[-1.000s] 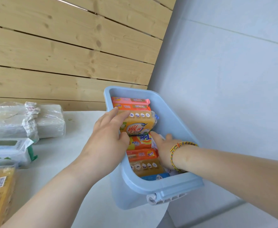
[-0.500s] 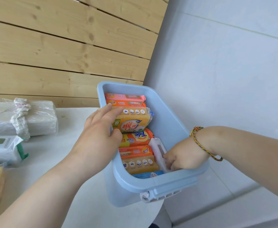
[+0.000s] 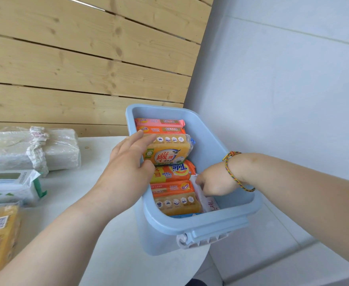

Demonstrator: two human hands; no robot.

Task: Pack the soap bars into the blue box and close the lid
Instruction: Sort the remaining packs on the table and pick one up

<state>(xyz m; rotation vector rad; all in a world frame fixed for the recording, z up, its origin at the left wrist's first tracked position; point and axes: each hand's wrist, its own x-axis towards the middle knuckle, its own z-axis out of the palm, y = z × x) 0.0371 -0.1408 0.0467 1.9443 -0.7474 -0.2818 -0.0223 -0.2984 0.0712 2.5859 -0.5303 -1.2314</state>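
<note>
With the left hand [image 3: 126, 172] curling its fingers over a yellow soap bar [image 3: 167, 151] riding high in the blue box [image 3: 202, 223], the right hand [image 3: 214, 182] is pinching a white packet [image 3: 204, 198] by the right wall, best slid down edgewise.

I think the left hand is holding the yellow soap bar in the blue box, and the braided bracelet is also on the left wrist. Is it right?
Not quite. The head view shows the braided bracelet on the right wrist. The left hand does hold the yellow soap bar in the blue box.
</note>
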